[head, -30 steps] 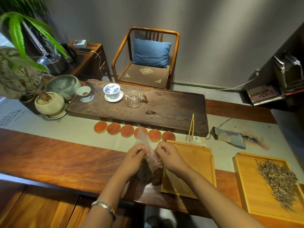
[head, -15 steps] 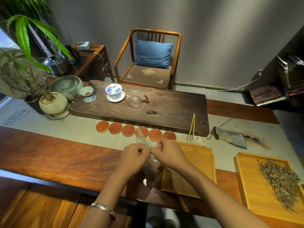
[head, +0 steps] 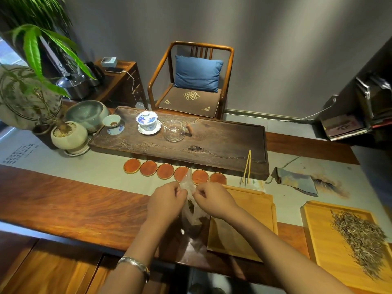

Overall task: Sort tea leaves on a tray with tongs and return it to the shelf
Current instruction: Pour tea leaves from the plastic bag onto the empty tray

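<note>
Two hands met over the near edge of the bench [head: 63, 209], the left hand [head: 164, 203] and the right hand [head: 214, 200] each pinching the top of one clear plastic bag [head: 191, 211] with curled fingers; the bag hung between them with dark contents low inside (what they were, I could not tell). One silver bangle [head: 135, 265] sat on the left wrist.

Two pale wooden trays lay on the bench. The near tray [head: 254, 209] sat just beside the bag, under the right forearm. The far-right tray [head: 318, 230] carried one long heap of tea leaves [head: 358, 236]. One pair of bamboo tongs [head: 247, 167] leaned on the front edge of the dark tea board [head: 222, 141], well apart from both hands.

Six round orange coasters [head: 174, 172] stood in a row before the board. On the board were one blue-and-white lidded cup [head: 147, 122], one small strainer cup [head: 113, 124] and one glass pitcher [head: 175, 131]. One folded cloth [head: 294, 181] lay right of the tongs.

Small dark writing [head: 19, 153] marked the runner at far left, too small to read.
</note>
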### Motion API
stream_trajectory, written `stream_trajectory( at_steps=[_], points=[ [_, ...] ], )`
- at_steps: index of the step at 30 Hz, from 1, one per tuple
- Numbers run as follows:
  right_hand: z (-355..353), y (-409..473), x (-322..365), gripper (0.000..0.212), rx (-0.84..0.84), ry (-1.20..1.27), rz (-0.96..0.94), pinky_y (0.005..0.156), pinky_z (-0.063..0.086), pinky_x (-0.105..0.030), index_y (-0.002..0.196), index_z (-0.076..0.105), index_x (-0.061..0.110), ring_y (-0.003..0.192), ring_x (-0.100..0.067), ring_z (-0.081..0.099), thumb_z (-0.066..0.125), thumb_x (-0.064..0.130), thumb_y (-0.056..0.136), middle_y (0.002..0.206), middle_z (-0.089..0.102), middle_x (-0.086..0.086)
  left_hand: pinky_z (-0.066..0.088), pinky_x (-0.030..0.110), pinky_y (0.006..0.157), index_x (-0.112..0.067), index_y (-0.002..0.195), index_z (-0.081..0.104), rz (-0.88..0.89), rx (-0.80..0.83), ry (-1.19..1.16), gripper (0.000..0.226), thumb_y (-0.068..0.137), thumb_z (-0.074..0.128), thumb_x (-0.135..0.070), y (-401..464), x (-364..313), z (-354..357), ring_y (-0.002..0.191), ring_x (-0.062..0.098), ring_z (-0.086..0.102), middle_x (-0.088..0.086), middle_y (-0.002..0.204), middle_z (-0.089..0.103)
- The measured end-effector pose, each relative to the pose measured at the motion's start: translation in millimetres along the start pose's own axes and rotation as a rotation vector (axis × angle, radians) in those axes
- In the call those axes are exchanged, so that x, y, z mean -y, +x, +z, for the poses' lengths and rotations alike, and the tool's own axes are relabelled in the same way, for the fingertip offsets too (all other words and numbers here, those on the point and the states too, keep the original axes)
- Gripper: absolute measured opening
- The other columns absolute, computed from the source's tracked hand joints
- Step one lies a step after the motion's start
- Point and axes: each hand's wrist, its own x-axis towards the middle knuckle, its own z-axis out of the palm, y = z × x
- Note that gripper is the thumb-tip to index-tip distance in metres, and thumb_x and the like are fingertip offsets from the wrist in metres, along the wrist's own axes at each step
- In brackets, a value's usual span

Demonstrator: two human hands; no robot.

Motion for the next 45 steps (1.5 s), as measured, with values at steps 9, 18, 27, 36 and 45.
stream_trajectory(
  at_steps=[9,18,27,36,45],
  points=[
    [-22.2,-10.3,-28.1,0.037,-0.181,0.035,0.255,0.047,0.034,-0.030,0.049,0.043,0.013,0.049,-0.022,0.046,0.048,0.026,0.083,0.046,0.038,-0.001,0.032,0.029,0.048,-0.014,0.052,0.038,-0.120,-0.142,-0.005,0.035,0.082,0.054,-0.022,3.7,20.0,-21.4,0.050,0.022,0.044,0.002,0.049,0.041],
    [-16.9,-4.2,-18.3,0.032,-0.089,-0.058,0.247,0.051,0.041,-0.029,0.066,0.057,0.013,0.065,-0.021,0.058,0.052,0.041,0.081,0.063,0.058,-0.001,0.029,0.027,0.048,-0.019,0.051,0.035,0.008,-0.050,-0.118,0.036,0.077,0.059,-0.018,-0.2,4.5,-11.7,0.047,0.011,0.037,-0.006,0.046,0.037],
    [-21.9,-6.8,-31.7,0.034,-0.134,0.018,0.269,0.047,0.032,-0.031,0.055,0.046,0.011,0.052,-0.022,0.047,0.047,0.027,0.085,0.051,0.043,-0.005,0.039,0.026,0.053,-0.020,0.062,0.049,-0.038,-0.057,-0.275,0.031,0.082,0.066,-0.036,-2.4,24.2,-14.2,0.055,0.007,0.049,-0.007,0.056,0.052],
    [-18.8,-13.0,-31.3,0.037,-0.080,0.365,0.236,0.072,0.055,-0.047,0.071,0.060,-0.009,0.073,-0.032,0.065,0.050,0.022,0.090,0.077,0.067,-0.024,0.030,0.036,0.114,-0.053,0.134,-0.034,0.050,0.579,-0.203,0.161,0.030,0.087,-0.069,-29.0,45.8,25.0,0.140,0.013,0.011,-0.031,0.148,-0.018],
    [-25.8,-28.1,-49.8,0.038,-0.025,0.425,0.208,0.075,0.053,-0.054,0.069,0.059,-0.007,0.079,-0.038,0.060,0.051,0.026,0.088,0.080,0.061,-0.028,0.052,0.017,0.088,-0.055,0.141,-0.009,0.164,0.472,-0.381,0.130,0.050,0.084,-0.062,-4.1,12.8,54.7,0.103,-0.005,0.061,-0.019,0.115,0.057]
  ],
)
